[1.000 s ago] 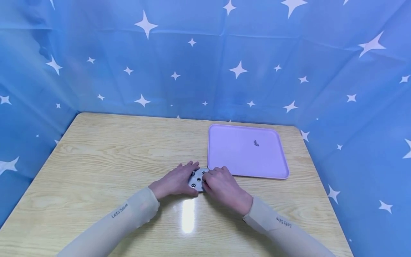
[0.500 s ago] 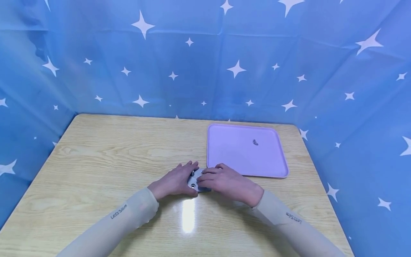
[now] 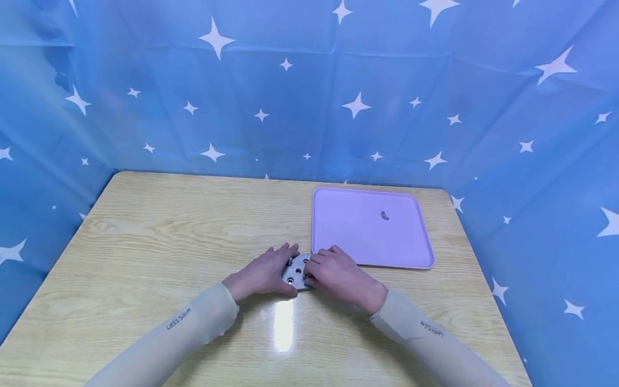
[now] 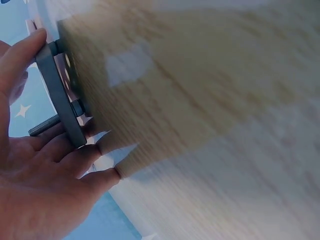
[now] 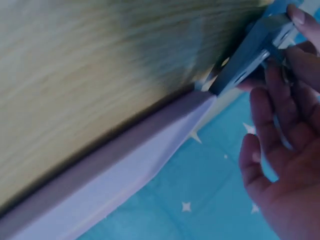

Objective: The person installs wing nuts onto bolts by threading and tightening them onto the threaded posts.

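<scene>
A grey metal plate (image 3: 295,264) with several round holes lies in front of me, raised a little off the table on short feet. My left hand (image 3: 263,273) grips its left side, thumb at the near edge and fingers at the far edge. By that hand a threaded bolt (image 4: 45,125) stands up from the plate. At the plate's right end, my right hand (image 3: 340,277) is curled with thumb and fingers pinching a small dark bolt-like piece (image 5: 273,51) at the plate's surface. The fingers hide most of this piece.
A purple tray (image 3: 333,242) stands just beyond my right hand, its near left corner close to the plate. On it lies a small dark metal part (image 3: 384,215). Blue star-patterned cloth (image 3: 309,107) hangs behind the wooden table (image 3: 193,226).
My right hand reached flatter across the plate half a second ago, covering more of it; now its fingers are curled back at the right end. The left hand and plate have stayed put.
</scene>
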`<state>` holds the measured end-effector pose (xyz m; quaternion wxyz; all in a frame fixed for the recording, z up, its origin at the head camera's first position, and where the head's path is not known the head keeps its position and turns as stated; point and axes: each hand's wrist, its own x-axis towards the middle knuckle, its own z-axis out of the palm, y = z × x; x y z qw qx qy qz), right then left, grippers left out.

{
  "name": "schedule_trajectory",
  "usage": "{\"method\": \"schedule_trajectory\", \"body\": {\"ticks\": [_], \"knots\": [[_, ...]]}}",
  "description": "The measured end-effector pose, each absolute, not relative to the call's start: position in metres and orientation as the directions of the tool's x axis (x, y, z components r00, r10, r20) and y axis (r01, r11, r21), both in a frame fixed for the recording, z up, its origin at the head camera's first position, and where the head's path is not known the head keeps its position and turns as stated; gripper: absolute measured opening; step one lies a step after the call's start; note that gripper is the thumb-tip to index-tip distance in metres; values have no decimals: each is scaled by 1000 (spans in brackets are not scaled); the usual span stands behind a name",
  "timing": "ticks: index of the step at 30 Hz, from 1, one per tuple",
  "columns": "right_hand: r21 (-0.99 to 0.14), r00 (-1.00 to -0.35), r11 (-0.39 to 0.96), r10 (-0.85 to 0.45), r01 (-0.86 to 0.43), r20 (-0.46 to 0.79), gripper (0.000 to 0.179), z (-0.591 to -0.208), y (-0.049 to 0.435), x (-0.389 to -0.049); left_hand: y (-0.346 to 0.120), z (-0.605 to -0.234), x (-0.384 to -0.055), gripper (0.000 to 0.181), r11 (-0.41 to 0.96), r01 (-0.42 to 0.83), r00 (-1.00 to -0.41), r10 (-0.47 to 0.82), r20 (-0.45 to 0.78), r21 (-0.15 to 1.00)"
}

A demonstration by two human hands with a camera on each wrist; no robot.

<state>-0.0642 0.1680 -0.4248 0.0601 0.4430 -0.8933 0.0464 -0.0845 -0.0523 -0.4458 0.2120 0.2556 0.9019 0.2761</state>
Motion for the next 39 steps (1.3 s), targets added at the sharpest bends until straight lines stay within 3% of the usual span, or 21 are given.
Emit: {"method": "schedule_trajectory", "body": {"ticks": [7,12,16,21,24,32,39], "knots": [[-85,-698,701,-677,-708,235,25,-431,159,-59,-53,-446,-84,99,706,346,-782,581,-225,618],[-76,-736,737,-651,-671,186,32,-430,161,-57,-53,-447,-83,99,704,352,-778,587,-225,617],[-60,-706,706,-695,-706,138,36,-418,170,-60,-53,-447,-84,99,703,356,-778,588,-222,616],[-71,-555,550,-827,-832,90,40,-409,180,-65,-52,-446,-85,98,709,346,-776,584,-238,614],[-46,-500,498,-861,-866,91,38,-413,181,-65,-52,-447,-85,97,712,336,-776,580,-247,617],[35,-527,543,-828,-839,191,19,-425,172,-62,-52,-447,-83,99,717,335,-779,576,-248,612],[21,-610,631,-756,-775,237,13,-430,162,-58,-53,-446,-83,98,712,342,-779,580,-239,613]]}}
